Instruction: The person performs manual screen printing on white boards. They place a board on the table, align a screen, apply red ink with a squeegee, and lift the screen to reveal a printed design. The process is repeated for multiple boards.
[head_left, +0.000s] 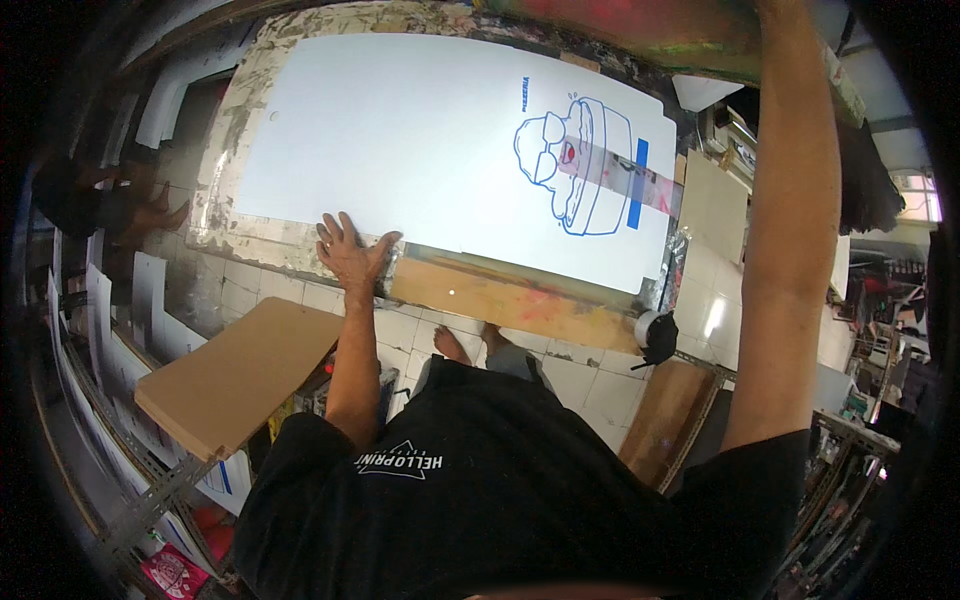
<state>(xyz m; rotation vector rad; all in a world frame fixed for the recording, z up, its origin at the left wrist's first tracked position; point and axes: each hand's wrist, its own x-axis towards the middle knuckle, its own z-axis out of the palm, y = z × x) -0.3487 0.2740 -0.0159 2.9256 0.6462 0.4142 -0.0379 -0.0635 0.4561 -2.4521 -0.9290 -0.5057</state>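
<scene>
A large white sheet (390,130) lies flat on the worn printing table (225,165). At its right end is a blue line drawing with a small red spot, and a translucent strip (655,188) lies across that drawing. My left hand (355,257) rests at the sheet's near edge with fingers spread, holding nothing. On the right, my right forearm reaches up to the top rim of the view, where the hand is cut off. Beside that arm, a raised screen printing frame (640,35) with red and green stains hangs over the table's far right side.
Brown cardboard sheets (245,370) are stacked on a metal rack (150,495) at the near left. A tape roll (655,332) sits at the table's near right corner. Another person's feet (150,210) show at the far left. A brown board (668,415) leans at the right.
</scene>
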